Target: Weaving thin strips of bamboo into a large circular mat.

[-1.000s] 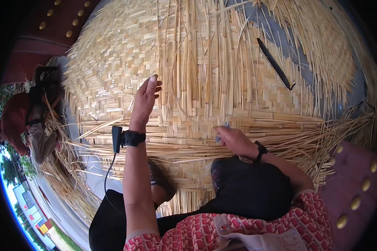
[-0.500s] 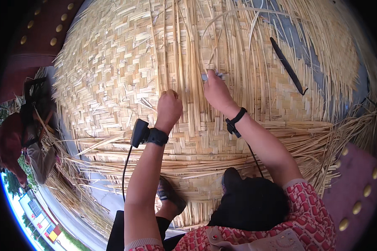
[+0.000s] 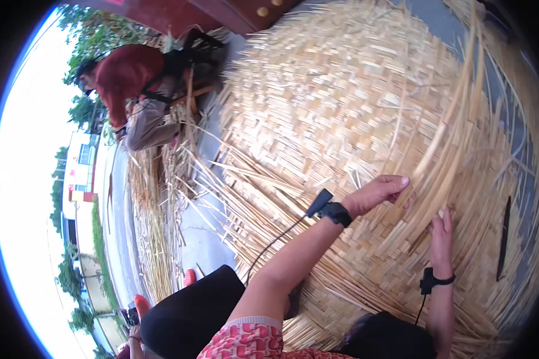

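Note:
A large woven mat of flat, straw-coloured reed strips (image 3: pixel 317 125) spreads before me. From it a bundle of long loose strips (image 3: pixel 446 143) rises in a curve off the weave. My left hand (image 3: pixel 374 196) grips the near left edge of this bundle, thumb on top and fingers partly hidden beneath the strips. Lower and to the right, my right hand (image 3: pixel 442 242) has its fingers stretched upward against the strips, not closed round them. Both wrists wear black bands with cables.
A dark, slim flat bar (image 3: pixel 504 239) lies on the mat's right side. To the far left a person in a red top (image 3: pixel 135 75) bends over loose reeds (image 3: pixel 153 239). Another person's hand (image 3: pixel 135 332) and red shoes show at lower left. Maroon panels with gold studs stand behind.
My view has swung left. The strips that lay along the mat are now lifted and bent up. My left hand has moved onto them, and my right hand has opened lower beside them.

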A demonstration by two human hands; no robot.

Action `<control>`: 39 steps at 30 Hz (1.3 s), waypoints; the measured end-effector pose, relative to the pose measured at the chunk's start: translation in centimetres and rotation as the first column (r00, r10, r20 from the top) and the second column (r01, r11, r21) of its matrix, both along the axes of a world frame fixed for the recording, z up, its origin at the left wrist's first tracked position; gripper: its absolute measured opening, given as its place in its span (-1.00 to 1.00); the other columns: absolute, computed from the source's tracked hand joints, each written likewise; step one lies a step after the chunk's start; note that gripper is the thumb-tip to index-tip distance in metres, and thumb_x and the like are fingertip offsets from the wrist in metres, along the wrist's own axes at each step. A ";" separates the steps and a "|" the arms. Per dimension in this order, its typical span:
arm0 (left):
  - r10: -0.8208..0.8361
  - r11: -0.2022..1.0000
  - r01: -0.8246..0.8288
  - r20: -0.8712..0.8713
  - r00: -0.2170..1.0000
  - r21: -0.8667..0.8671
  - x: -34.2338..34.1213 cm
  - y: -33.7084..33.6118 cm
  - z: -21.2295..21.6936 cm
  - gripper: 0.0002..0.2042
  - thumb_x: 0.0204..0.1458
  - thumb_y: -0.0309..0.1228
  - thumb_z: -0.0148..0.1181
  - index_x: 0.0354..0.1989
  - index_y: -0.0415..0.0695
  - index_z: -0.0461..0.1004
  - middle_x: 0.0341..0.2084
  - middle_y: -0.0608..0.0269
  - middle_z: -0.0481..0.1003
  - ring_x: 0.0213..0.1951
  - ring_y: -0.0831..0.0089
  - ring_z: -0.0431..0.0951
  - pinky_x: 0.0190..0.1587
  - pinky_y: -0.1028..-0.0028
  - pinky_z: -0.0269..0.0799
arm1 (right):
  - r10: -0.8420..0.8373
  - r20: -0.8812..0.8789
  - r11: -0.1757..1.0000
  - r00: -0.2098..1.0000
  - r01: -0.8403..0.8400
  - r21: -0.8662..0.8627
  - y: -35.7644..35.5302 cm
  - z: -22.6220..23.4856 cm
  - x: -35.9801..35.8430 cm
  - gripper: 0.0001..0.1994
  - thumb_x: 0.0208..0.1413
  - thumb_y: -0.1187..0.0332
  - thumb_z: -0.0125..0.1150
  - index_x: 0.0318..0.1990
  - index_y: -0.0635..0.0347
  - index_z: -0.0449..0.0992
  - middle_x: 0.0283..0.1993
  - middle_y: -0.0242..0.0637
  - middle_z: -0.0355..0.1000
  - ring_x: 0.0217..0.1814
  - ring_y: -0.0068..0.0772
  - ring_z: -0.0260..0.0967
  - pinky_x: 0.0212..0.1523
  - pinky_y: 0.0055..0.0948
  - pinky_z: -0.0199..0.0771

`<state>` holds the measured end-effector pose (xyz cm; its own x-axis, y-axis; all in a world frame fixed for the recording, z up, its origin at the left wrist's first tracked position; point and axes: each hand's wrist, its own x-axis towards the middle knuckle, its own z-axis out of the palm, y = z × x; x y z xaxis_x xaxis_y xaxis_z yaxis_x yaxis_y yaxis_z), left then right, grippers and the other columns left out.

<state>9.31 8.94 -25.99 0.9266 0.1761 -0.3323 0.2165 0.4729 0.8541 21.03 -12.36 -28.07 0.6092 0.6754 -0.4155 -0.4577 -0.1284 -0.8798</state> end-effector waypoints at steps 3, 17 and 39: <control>-0.101 0.796 0.101 0.034 0.994 -0.597 2.1 -0.4 0.3 -0.29 0.30 0.13 -0.31 -0.30 -0.37 0.52 -0.39 0.01 0.59 -0.30 0.24 0.61 -0.37 0.35 0.56 | -0.226 0.006 0.974 0.974 0.226 -0.019 -2.2 -1.6 -0.1 -0.49 0.35 0.32 -0.16 0.41 0.21 0.03 0.24 -0.15 0.29 0.21 -0.24 0.32 0.20 -0.34 0.28; 0.265 0.863 -0.224 0.027 0.964 -0.452 -4.5 1.7 -1.4 -0.88 0.08 -0.58 0.09 -0.20 -0.24 0.43 -0.28 0.14 0.54 -0.05 0.21 0.57 -0.03 0.02 0.55 | 0.450 0.302 0.885 0.840 -0.374 -0.278 -2.0 -0.5 1.2 -0.63 0.29 0.50 -0.02 0.23 0.32 0.30 0.21 -0.16 0.37 0.21 -0.30 0.33 0.17 -0.39 0.32; 0.787 0.498 -0.628 -0.008 0.617 0.598 -12.2 -3.7 -1.8 -0.76 -0.08 -0.66 0.27 -0.24 -0.29 0.37 -0.44 0.20 0.49 -0.46 0.51 0.52 -0.43 0.56 0.47 | 0.821 0.521 0.569 0.231 -0.275 -0.775 -5.3 0.2 -2.9 -0.83 0.10 0.30 0.21 -0.26 0.15 0.40 -0.42 -0.11 0.45 -0.29 0.04 0.45 -0.31 -0.07 0.40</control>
<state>-2.89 5.22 -27.80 0.3032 0.9380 -0.1682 0.2422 0.0949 0.9656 18.09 -17.64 -27.86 0.3434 0.8699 -0.3541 0.7504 -0.4808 -0.4536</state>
